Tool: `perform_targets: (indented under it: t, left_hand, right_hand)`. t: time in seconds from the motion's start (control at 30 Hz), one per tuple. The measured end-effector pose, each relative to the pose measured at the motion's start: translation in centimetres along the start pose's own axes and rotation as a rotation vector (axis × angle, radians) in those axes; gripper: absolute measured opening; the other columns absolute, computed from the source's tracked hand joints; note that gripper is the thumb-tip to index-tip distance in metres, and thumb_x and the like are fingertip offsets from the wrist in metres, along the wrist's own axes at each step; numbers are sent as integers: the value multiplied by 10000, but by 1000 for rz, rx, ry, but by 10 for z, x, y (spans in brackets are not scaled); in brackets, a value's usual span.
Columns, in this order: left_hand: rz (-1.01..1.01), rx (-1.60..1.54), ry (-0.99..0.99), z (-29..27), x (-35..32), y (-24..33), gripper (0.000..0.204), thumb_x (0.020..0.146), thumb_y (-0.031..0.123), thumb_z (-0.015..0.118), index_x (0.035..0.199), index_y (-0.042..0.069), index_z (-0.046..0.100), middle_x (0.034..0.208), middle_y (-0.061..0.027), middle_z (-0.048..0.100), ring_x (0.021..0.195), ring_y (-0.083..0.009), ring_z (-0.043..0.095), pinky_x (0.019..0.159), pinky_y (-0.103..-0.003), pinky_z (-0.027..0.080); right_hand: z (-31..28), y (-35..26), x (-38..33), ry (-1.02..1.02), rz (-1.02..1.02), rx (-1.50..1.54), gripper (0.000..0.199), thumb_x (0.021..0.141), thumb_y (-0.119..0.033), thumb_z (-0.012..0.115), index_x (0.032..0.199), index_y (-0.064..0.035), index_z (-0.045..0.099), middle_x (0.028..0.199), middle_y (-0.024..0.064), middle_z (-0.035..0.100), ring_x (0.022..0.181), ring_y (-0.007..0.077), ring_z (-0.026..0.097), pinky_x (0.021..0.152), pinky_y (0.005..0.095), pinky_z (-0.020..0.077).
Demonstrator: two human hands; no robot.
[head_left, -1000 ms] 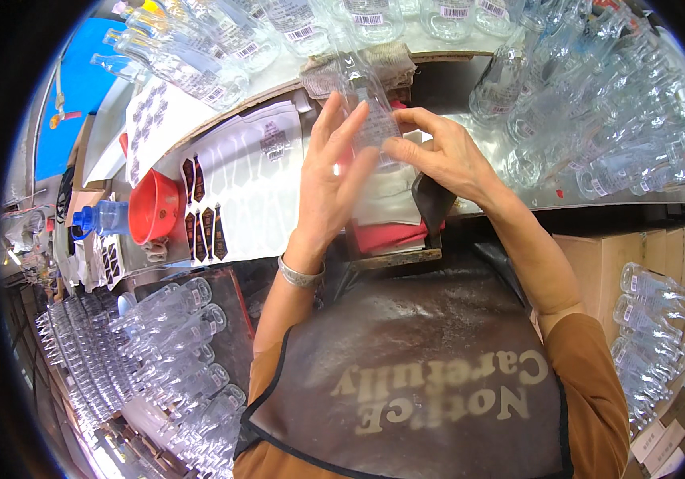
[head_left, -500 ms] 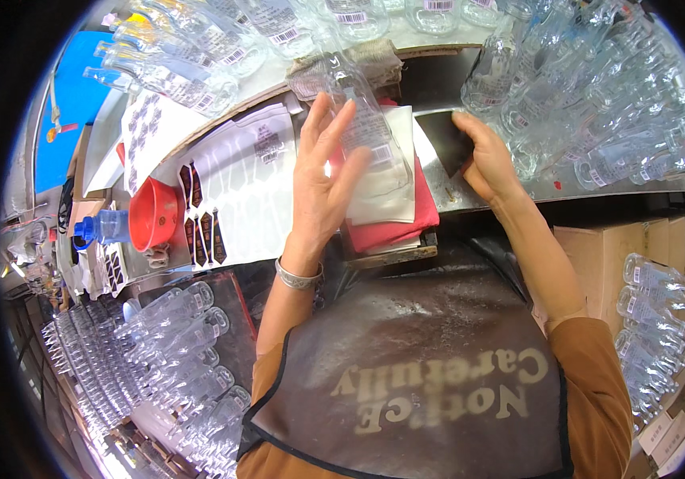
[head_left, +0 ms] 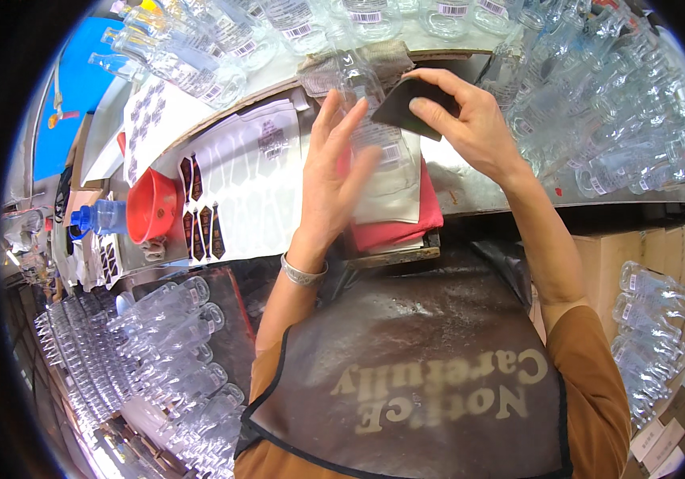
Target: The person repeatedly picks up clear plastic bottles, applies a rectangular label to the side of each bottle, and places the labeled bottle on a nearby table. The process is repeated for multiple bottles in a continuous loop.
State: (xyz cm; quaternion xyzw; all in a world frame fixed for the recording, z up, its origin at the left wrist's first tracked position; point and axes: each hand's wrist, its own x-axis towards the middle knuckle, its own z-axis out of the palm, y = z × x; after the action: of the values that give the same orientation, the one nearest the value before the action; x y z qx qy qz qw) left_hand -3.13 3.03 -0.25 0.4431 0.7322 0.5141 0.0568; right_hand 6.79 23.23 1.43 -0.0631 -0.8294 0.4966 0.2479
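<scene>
A clear glass bottle (head_left: 356, 77) with printed text and a barcode lies on a white cloth (head_left: 394, 199), its neck on a folded grey rag (head_left: 394, 57). Beside the bottle, my left hand (head_left: 330, 172) has its fingers stretched out and apart, the thumb blurred; whether it touches the glass I cannot tell. Pinched between the thumb and fingers of my right hand (head_left: 470, 120) is a thin black flat scraper (head_left: 410, 104), held over the bottle's right side and hiding part of it. A red cloth (head_left: 406, 231) shows beneath the white one.
On the left lies a white sheet (head_left: 255, 199) with several dark bottle-shaped stickers (head_left: 204, 231). Past it stand a red bowl (head_left: 151, 207) and a blue-capped container (head_left: 107, 217). Many glass bottles (head_left: 574, 120) crowd the right and back; more bottles (head_left: 175, 343) stand lower left. Cardboard boxes (head_left: 622, 255) are lower right.
My right hand has moved left with the black scraper, from beside the cloth to over the bottle. My left hand stays by the bottle, nearly in place.
</scene>
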Motion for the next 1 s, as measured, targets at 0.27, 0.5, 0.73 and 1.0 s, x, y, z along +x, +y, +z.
perform_targets:
  t: [0.27,0.5,0.73,1.0]
  left_hand:
    - [-128,-231,-92,-17,-24,-6,991,832,207,802,1584,4,190,1627,-190,260,1492,-304,299,1204,-450,269]
    - [-36,-46,-42,-3,-36,1,1183,694,122,861,1570,-57,86,1552,-285,356,1385,-380,460,1100,-395,416]
    - [-59,-3,35,11,-40,10,1293,683,112,894,1584,-12,-26,1557,-249,347,1292,-313,514,1036,-399,465]
    - [-86,-45,18,9,-48,5,1262,699,85,876,1584,-2,-20,1492,-233,437,1200,-309,575,993,-404,492]
  right_hand:
    - [10,-36,-30,-124,-578,-249,295,687,-1,722,965,-98,695,929,68,675,870,268,650,770,364,542]
    - [14,-51,4,-118,-661,-506,175,719,-55,688,883,-66,628,887,83,615,871,271,611,714,362,526]
    - [20,-41,67,-134,-511,-612,96,813,-141,670,857,-62,638,877,134,665,762,336,679,680,422,565]
    - [6,-52,65,-161,-399,-518,176,835,-107,708,1001,-52,686,916,122,667,802,290,665,742,382,539]
